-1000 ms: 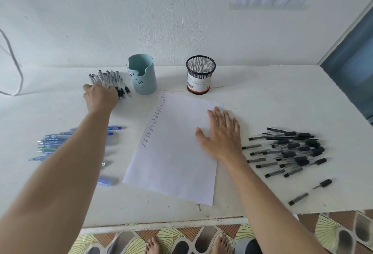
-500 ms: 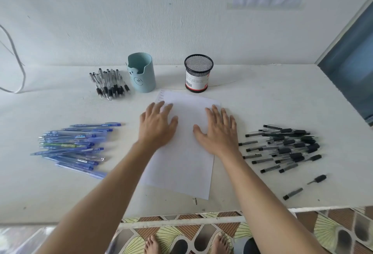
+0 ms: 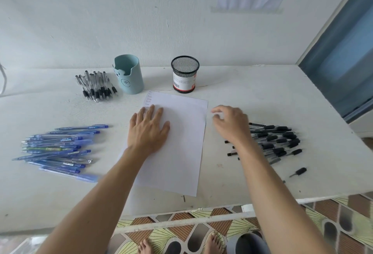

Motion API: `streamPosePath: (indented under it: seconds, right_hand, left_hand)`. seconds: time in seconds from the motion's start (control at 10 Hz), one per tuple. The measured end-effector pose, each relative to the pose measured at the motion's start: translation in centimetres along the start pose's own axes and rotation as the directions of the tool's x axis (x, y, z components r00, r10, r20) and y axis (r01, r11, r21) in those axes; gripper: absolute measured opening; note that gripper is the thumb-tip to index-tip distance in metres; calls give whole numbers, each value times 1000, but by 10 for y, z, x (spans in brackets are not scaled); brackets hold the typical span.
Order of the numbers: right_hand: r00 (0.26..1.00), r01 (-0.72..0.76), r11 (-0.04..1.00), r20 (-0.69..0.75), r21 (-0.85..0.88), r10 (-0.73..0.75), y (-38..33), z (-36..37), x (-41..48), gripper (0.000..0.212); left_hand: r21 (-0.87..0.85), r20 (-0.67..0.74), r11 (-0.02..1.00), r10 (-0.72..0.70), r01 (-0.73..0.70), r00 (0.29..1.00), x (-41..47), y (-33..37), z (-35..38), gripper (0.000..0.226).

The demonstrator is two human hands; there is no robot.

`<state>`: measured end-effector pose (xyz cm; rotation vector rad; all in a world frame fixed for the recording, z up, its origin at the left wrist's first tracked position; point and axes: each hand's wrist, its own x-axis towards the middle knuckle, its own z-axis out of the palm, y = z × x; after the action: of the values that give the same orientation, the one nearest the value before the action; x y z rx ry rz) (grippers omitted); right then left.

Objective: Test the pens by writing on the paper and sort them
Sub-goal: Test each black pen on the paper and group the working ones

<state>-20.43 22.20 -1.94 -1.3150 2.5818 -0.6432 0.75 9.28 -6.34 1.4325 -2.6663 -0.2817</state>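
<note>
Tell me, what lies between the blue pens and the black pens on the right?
The head view shows the white paper there, the left hand flat on it, and the right hand just past its right edge.

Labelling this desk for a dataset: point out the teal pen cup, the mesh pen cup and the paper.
teal pen cup (image 3: pixel 131 81), head view, front wall.
mesh pen cup (image 3: pixel 184 82), head view, white label.
paper (image 3: pixel 181 152), head view, bare middle.

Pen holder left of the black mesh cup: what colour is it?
The pen holder is pale teal, seen best in the head view.
</note>
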Motion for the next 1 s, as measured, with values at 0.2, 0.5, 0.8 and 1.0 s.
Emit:
streamPosePath:
  seconds: [0.2,0.5,0.8,1.0]
  right_hand:
    - [963,-266,935,-24,-236,268,66,-36,-7,37]
    - [956,-204,971,-239,-123,170,76,-25,-8,13]
    - [760,269,941,-555,-204,-337,2,-4,10,6]
    - [941,291,956,-190,40,-279,-64,21,6,13]
  left_hand:
    - [0,-2,1000,0,0,1000,-1,0,0,62]
    - [-2,5,1000,-2,2,1000,0,-1,1,62]
    - [-2,23,1000,0,0,1000,-1,-2,2,62]
    - [-192,-44,981,14,-22,999,-1,-5,-2,55]
